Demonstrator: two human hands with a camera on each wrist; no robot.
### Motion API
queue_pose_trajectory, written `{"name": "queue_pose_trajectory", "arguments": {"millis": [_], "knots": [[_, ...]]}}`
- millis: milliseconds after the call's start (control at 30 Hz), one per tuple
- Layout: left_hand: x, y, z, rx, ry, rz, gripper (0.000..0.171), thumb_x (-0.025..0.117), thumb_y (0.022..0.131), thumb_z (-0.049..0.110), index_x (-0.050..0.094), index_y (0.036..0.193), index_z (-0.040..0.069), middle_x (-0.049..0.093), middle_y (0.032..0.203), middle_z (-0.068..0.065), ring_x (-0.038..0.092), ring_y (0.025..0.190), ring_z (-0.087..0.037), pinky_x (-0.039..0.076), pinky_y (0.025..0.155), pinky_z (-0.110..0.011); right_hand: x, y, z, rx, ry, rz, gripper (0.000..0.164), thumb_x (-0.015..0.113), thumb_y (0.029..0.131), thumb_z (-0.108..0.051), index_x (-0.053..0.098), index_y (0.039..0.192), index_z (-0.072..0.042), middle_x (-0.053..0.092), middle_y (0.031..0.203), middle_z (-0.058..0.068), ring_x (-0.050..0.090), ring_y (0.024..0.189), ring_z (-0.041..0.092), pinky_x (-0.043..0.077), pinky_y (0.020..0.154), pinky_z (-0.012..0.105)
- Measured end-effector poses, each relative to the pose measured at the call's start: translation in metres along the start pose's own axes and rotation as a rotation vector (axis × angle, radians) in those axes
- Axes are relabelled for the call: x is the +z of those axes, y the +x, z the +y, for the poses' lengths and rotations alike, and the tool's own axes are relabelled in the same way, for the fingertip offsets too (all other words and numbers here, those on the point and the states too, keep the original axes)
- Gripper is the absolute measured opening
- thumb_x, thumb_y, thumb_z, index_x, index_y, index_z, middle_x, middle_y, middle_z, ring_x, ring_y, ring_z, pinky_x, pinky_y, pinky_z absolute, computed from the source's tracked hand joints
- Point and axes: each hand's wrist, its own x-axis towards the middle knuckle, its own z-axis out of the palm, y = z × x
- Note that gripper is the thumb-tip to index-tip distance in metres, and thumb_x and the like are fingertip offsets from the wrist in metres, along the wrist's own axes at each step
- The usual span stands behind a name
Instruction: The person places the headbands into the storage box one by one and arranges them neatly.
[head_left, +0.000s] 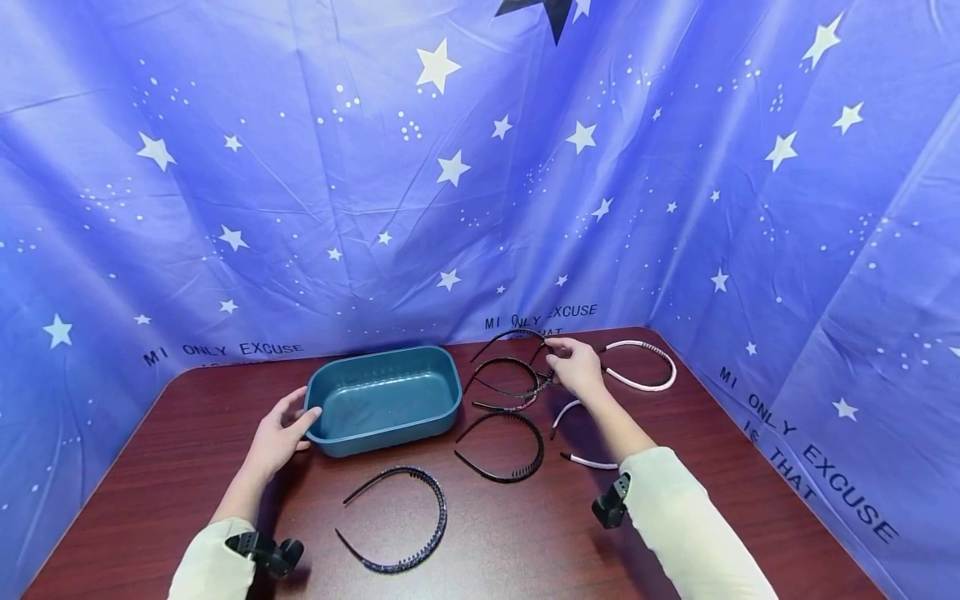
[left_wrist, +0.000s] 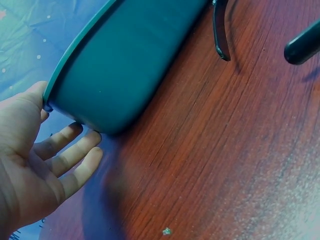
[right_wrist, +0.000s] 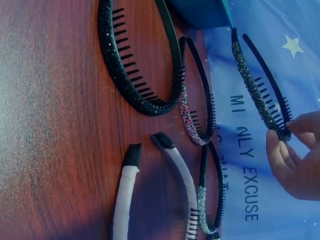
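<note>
My left hand [head_left: 274,440] grips the left end of a teal plastic basin [head_left: 390,437], thumb over the rim and fingers along the outside wall. No headbands show inside the basin. At the back of the table, my right hand [head_left: 576,369] pinches one black, glittery toothed headband [right_wrist: 252,82] by its curved top, raised with its tips toward the basin. Under it lie a headband with pinkish sparkle [right_wrist: 186,112] and another with a silvery sparkle [right_wrist: 202,200], overlapping in the head view. A black headband [head_left: 542,450] lies nearer, right of the basin's front corner.
In front of the basin lies a dark glittery headband [head_left: 442,517]. A pale pink headband [head_left: 660,387] sits at the back right; another pale headband [head_left: 588,461] is partly hidden under my right forearm. Starred blue cloth [head_left: 360,167] hangs behind and beside the brown table [head_left: 525,542].
</note>
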Motion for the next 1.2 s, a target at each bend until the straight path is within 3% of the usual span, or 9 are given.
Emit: {"name": "queue_pose_trajectory", "arguments": {"millis": [233, 433, 667, 733, 900, 1067, 1200], "knots": [[0.0, 0.0, -0.001, -0.008, -0.002, -0.002, 0.064, 0.053, 0.095, 0.038, 0.029, 0.146, 0.009, 0.049, 0.126, -0.03, 0.06, 0.089, -0.008, 0.058, 0.072, -0.032, 0.004, -0.001, -0.007, 0.006, -0.055, -0.001, 0.034, 0.06, 0.086, -0.01, 0.064, 0.119, -0.011, 0.065, 0.108, 0.016, 0.054, 0.046, 0.003, 0.05, 0.055, 0.019], [0.0, 0.0, -0.001, -0.005, -0.007, -0.001, 0.064, 0.053, 0.095, 0.037, 0.029, 0.146, 0.009, 0.049, 0.126, -0.03, 0.059, 0.088, -0.005, 0.058, 0.072, -0.032, 0.009, 0.0, -0.012, -0.029, -0.053, 0.01, 0.034, 0.06, 0.084, -0.008, 0.065, 0.117, -0.009, 0.066, 0.104, 0.017, 0.056, 0.05, 0.005, 0.049, 0.052, 0.019], [0.0, 0.001, -0.001, 0.002, -0.004, 0.0, 0.063, 0.053, 0.095, 0.037, 0.03, 0.146, 0.009, 0.05, 0.124, -0.03, 0.06, 0.086, -0.006, 0.058, 0.071, -0.031, 0.016, -0.003, -0.019, -0.042, -0.085, 0.025, 0.033, 0.062, 0.083, -0.01, 0.066, 0.116, -0.011, 0.068, 0.101, 0.014, 0.059, 0.081, 0.019, 0.045, 0.07, 0.026], [0.0, 0.001, 0.0, 0.0, -0.003, 0.0, 0.063, 0.053, 0.095, 0.037, 0.03, 0.146, 0.009, 0.05, 0.124, -0.029, 0.061, 0.087, -0.008, 0.058, 0.071, -0.031, 0.019, -0.003, -0.021, -0.034, -0.07, 0.017, 0.032, 0.062, 0.084, -0.01, 0.066, 0.116, -0.011, 0.067, 0.102, 0.014, 0.062, 0.079, 0.02, 0.048, 0.07, 0.027], [0.001, -0.001, 0.0, -0.001, -0.009, 0.005, 0.062, 0.053, 0.095, 0.035, 0.03, 0.145, 0.008, 0.05, 0.125, -0.031, 0.061, 0.089, -0.012, 0.058, 0.07, -0.031, 0.025, -0.003, -0.024, 0.006, 0.018, -0.026, 0.032, 0.06, 0.087, -0.009, 0.064, 0.119, -0.01, 0.063, 0.107, 0.016, 0.063, 0.056, 0.016, 0.054, 0.055, 0.025], [0.001, 0.0, 0.0, 0.002, -0.011, 0.008, 0.062, 0.053, 0.095, 0.035, 0.03, 0.145, 0.008, 0.05, 0.124, -0.03, 0.061, 0.089, -0.011, 0.058, 0.071, -0.031, 0.029, -0.005, -0.029, 0.021, 0.064, -0.051, 0.033, 0.059, 0.088, -0.009, 0.063, 0.12, -0.009, 0.061, 0.107, 0.015, 0.067, 0.067, 0.033, 0.056, 0.056, 0.03], [0.0, 0.0, 0.0, -0.003, -0.01, 0.006, 0.062, 0.053, 0.095, 0.036, 0.03, 0.146, 0.01, 0.05, 0.125, -0.03, 0.061, 0.089, -0.01, 0.058, 0.071, -0.031, 0.033, -0.006, -0.032, 0.008, 0.071, -0.04, 0.032, 0.059, 0.087, -0.008, 0.064, 0.118, -0.008, 0.062, 0.1, 0.014, 0.066, 0.065, 0.032, 0.056, 0.057, 0.032]]}}
